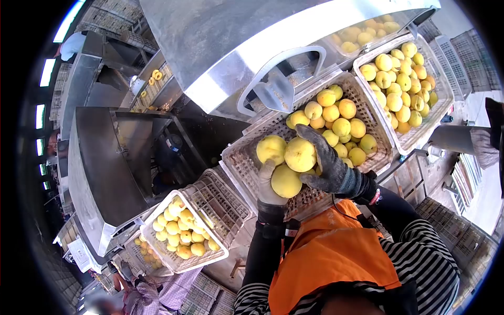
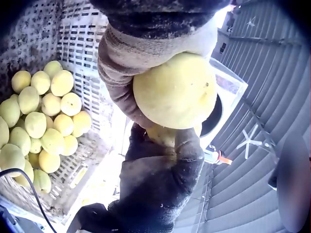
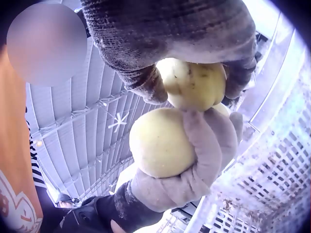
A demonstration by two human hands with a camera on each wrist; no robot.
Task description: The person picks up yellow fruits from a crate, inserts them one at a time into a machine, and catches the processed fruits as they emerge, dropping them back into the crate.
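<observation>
Three yellow fruits are held up together between the two gloved hands. The left hand point(image 1: 269, 188), in a light glove, curls round the lowest fruit point(image 1: 286, 181); a further fruit point(image 1: 271, 149) lies above its fingertips. My right hand point(image 1: 331, 167), in a dark glove, grips the fruit point(image 1: 300, 155) on the right between fingers and thumb. Behind the hands is a pale perforated crate point(image 1: 386, 134) with a heap of yellow fruits point(image 1: 341, 127) on its right side. In the right wrist view the left hand point(image 3: 194, 160) cups one fruit point(image 3: 163, 142) just below the right hand point(image 3: 175, 43).
A second full crate point(image 1: 446, 97) stands at the right, and another point(image 1: 181, 268) at the lower left. Metal machinery point(image 1: 205, 47) with a curved chute point(image 1: 278, 92) borders the middle crate's far side. People point(image 1: 157, 294) are at the lower left.
</observation>
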